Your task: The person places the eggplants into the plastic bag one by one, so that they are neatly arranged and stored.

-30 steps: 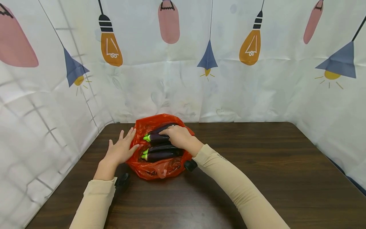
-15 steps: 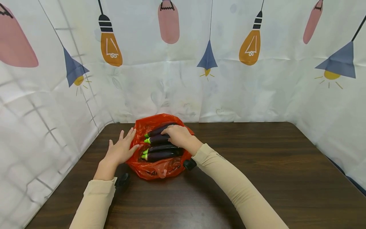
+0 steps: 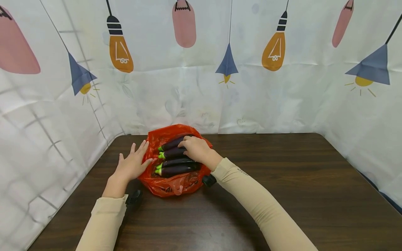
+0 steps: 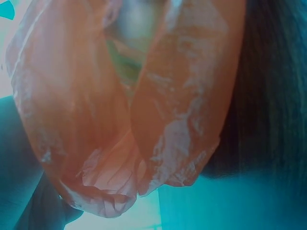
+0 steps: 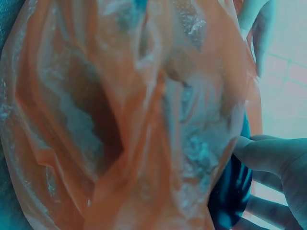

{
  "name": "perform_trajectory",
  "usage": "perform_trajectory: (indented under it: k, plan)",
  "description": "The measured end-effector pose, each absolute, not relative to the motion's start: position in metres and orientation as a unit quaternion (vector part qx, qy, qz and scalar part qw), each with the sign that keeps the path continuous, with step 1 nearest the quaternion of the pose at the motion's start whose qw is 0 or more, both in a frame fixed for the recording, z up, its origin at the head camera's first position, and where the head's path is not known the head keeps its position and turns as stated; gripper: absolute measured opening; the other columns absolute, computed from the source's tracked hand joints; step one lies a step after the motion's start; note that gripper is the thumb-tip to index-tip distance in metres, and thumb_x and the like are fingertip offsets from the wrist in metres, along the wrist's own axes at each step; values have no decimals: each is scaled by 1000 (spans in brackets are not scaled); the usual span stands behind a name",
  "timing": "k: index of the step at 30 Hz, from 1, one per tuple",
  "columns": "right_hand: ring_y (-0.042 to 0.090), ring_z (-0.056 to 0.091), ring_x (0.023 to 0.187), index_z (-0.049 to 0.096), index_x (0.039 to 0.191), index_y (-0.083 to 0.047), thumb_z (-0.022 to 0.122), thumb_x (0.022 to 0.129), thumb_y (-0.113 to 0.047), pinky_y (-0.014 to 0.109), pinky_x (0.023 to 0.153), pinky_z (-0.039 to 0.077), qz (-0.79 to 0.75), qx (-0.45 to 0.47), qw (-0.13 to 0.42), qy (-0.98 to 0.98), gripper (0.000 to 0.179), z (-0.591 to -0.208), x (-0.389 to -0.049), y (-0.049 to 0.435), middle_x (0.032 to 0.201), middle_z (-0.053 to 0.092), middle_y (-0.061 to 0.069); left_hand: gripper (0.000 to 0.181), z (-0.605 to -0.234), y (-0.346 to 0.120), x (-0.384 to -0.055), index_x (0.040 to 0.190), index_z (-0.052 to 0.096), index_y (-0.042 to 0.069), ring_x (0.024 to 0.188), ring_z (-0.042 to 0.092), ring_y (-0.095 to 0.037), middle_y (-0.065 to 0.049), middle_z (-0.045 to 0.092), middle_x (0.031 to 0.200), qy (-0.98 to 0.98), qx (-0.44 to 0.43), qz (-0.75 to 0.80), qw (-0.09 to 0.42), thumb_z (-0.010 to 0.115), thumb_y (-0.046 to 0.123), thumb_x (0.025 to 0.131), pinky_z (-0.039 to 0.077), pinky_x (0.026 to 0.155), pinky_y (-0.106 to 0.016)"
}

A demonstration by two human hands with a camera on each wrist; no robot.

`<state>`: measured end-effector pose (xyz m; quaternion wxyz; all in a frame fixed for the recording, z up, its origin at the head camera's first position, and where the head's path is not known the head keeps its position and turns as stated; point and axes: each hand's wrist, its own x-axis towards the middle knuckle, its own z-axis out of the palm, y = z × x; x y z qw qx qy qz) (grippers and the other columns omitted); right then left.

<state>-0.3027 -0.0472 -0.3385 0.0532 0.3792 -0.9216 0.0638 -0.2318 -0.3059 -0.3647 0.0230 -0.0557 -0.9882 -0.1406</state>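
A red plastic bag (image 3: 169, 131) lies wide open on the table, with several dark purple eggplants inside, their green stem ends pointing left. My left hand (image 3: 130, 165) has its fingers spread against the bag's left rim. My right hand (image 3: 198, 148) reaches in from the right and grips an eggplant (image 3: 173, 153) in the upper part of the pile. In the right wrist view its thumb and fingers (image 5: 268, 155) lie around a glossy dark eggplant (image 5: 232, 189), partly behind the bag's side. Bag plastic (image 4: 72, 110) fills most of the left wrist view, with a blurred green stem (image 4: 125, 69) inside.
The dark wood table (image 3: 282, 181) extends right and toward me. A white curtain (image 3: 194, 97) printed with lamps and bulbs hangs along the back and sides. Black wrist cameras (image 3: 134, 197) sit under both wrists.
My right hand has drawn slightly right, its fingers curling in more. The eggplant under it has shifted a little toward me, showing more of the one behind. The left hand stays put.
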Motion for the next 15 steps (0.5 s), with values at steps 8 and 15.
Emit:
perform_trajectory:
  k: [8,15]
  plan:
    - [21,63,122,70,135,-21,70,100,-24,35,96,55,56,375,57,-924,35,-338,-303,-46,137,64,1,79,-363,-305,-231,164,14,4,152,0,-51,-18,7,170,-988,-56,-142,22,56,35,106,-4,104,-84]
    - [22,62,124,69,136,-22,69,101,-27,37,98,54,62,373,48,-925,36,-337,-302,-44,140,63,1,80,-365,-307,-231,164,13,4,152,-1,-50,-17,6,170,-988,-54,-142,21,57,35,105,-4,104,-84]
